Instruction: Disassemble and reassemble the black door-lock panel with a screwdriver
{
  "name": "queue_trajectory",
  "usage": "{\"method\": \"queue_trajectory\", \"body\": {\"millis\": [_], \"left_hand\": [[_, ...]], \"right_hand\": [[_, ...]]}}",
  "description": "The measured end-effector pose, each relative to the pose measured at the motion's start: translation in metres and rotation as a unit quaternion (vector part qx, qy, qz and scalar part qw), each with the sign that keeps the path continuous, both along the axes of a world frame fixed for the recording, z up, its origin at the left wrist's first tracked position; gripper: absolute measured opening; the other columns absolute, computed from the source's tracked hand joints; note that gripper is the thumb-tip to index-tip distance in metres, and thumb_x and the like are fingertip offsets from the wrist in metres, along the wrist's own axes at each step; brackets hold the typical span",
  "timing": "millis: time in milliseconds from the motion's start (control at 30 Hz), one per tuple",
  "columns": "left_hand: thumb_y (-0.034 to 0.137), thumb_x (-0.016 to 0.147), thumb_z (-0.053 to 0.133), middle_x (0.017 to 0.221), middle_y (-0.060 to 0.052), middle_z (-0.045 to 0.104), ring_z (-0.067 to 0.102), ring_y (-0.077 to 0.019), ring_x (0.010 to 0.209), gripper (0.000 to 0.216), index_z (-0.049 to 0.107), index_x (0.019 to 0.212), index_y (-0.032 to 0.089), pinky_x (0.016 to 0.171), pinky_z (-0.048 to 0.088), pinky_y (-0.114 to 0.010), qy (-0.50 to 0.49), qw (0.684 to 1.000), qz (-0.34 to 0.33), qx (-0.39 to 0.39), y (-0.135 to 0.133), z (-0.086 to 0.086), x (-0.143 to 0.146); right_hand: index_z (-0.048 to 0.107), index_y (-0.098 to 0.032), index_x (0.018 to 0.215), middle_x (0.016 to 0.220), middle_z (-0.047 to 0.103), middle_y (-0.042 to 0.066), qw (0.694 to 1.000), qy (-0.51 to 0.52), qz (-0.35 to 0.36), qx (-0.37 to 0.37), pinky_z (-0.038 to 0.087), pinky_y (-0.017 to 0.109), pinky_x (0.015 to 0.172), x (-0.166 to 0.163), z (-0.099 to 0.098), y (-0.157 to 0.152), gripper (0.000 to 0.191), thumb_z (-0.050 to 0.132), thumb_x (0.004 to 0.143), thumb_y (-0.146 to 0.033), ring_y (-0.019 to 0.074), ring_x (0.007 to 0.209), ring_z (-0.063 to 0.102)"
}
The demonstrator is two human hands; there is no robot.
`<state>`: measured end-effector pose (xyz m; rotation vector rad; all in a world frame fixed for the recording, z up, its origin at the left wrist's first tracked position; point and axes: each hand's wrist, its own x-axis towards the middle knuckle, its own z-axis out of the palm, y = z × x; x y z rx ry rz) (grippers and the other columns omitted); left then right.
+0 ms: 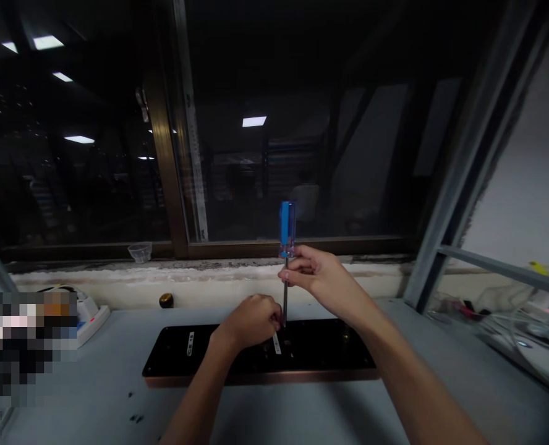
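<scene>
Near the tabletop's (93, 377) front edge lies a black panel (311, 352) with a copper rim, flat, rigid and probably heavy. On it at 12 o'clock, the left hand (251, 321) closes its fingers round the lower shaft of a screwdriver (286, 259), steadying the tip. The right hand (318, 275) pinches the shaft just under the blue handle, which is stiff, light, perhaps slick and best gripped full. Open tabletop lies at 6 o'clock; 1 metal frame (460, 167) crowds 3 o'clock. Farther, a plastic cup (140, 251) sits on the sill.
</scene>
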<state>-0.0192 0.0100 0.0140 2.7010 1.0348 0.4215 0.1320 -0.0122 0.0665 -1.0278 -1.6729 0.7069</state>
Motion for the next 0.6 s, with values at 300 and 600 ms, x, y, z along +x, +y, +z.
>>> {"method": "queue_trajectory", "body": {"millis": [300, 600], "left_hand": [[0.007, 0.067, 0.048, 0.074, -0.004, 0.065, 0.057, -0.0159, 0.071, 0.021, 0.067, 0.072, 0.016, 0.068, 0.041, -0.024, 0.001, 1.0, 0.001, -0.01, -0.0021, 0.0043, 0.0005], [0.007, 0.067, 0.049, 0.073, -0.002, 0.065, 0.057, -0.0143, 0.07, 0.021, 0.067, 0.07, 0.017, 0.067, 0.041, -0.021, 0.004, 1.0, 0.004, -0.008, -0.001, 0.0035, -0.0002]], "right_hand": [[0.051, -0.02, 0.071, 0.059, 0.06, -0.002, 1.0, -0.003, -0.006, 0.003, 0.043, 0.029, 0.062, -0.0016, 0.0006, 0.0004, 0.014, 0.061, 0.063, -0.026, 0.0147, 0.06, 0.056], [0.052, -0.019, 0.073, 0.057, 0.058, -0.003, 1.0, 0.001, -0.009, 0.01, 0.043, 0.029, 0.061, 0.0014, 0.0013, -0.0006, 0.017, 0.062, 0.064, -0.03, 0.0146, 0.058, 0.055]]}}
